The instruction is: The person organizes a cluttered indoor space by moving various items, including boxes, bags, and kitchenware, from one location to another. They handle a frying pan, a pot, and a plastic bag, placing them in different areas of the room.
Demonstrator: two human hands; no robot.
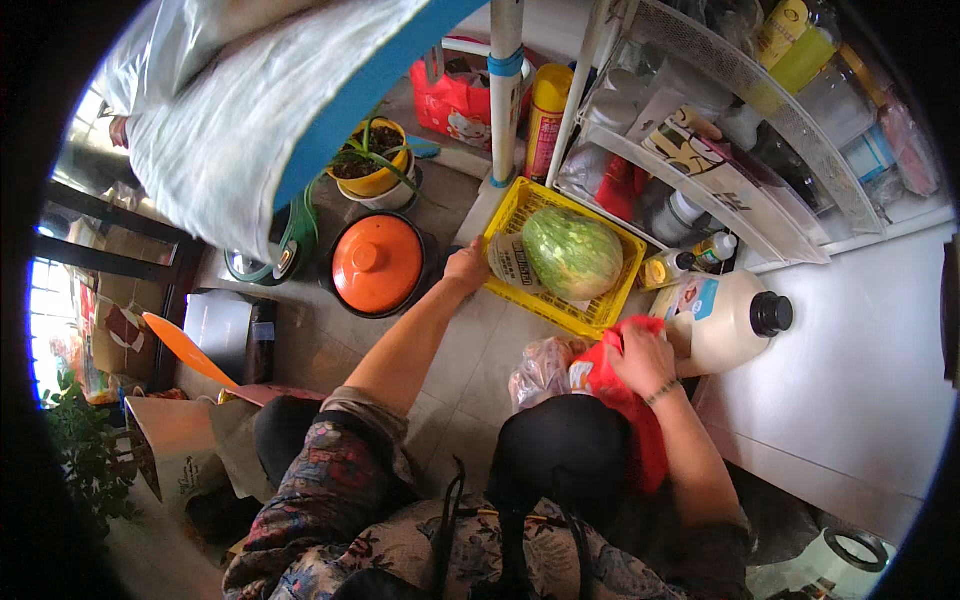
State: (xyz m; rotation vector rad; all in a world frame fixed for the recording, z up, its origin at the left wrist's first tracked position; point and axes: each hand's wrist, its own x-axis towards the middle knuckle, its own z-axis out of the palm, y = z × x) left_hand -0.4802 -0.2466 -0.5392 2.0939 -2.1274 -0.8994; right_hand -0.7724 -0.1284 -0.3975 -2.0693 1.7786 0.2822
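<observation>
My left hand [466,267] grips the left end of a yellow plastic basket [551,318] on the tiled floor. A green mottled squash [574,253] lies in the basket beside a printed packet [513,262]. My right hand [642,358] is closed on the top of a red plastic bag [600,369], which hangs down past my right knee. A clear plastic bag with something pinkish inside [543,371] touches the red bag. Just right of that hand stands a large cream-coloured jug with a black cap [709,322].
An orange-lidded pot [376,264] and a potted plant [371,161] stand at left. A white post [505,97], a yellow spray can [548,120] and a white mesh rack [750,82] bound the far side. A white cabinet [840,360] is at right; cloth overhangs upper left.
</observation>
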